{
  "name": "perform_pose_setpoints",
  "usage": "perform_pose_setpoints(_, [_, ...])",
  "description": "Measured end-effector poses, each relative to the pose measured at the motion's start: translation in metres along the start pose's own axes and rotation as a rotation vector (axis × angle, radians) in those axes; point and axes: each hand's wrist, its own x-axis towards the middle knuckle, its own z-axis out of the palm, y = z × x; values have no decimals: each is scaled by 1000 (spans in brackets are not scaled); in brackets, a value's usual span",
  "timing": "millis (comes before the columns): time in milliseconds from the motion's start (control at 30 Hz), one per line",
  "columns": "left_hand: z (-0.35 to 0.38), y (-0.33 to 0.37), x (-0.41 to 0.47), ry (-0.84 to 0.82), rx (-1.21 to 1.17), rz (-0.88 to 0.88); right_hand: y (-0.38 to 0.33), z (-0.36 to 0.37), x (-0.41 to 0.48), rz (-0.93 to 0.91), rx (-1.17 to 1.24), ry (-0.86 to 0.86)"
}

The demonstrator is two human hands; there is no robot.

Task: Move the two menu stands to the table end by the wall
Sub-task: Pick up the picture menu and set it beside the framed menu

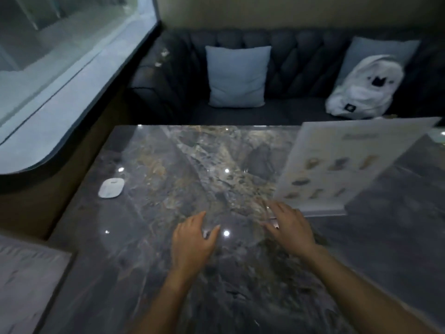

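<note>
Restaurant booth: menu stand (346,165), cushioned sofa (301,68).

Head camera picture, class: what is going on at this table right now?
A person leans over a marble table with both arms stretched out. The left hand and right hand hover open above the tabletop, holding nothing. One menu stand, a white card printed with food pictures, stands upright just beyond the right hand, which is close to its base but not gripping it. A small white pad lies near the table's left edge. Behind are a dark sofa, cushions and a white backpack.
</note>
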Motion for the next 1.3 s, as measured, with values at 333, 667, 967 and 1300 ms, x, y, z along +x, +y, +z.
perform_pose_setpoints(333, [48,87,19,-164,-107,80,104,-37,-27,280,159,201])
perform_pose_setpoints(667, [62,129,43,-111,-214,102,156,-61,-7,527,653,526])
perform_pose_setpoints(967, [60,140,51,-5,-303,178,162,-64,4,433,717,544])
perform_pose_setpoints(1300, [12,104,66,170,-417,159,104,-81,46,239,680,520])
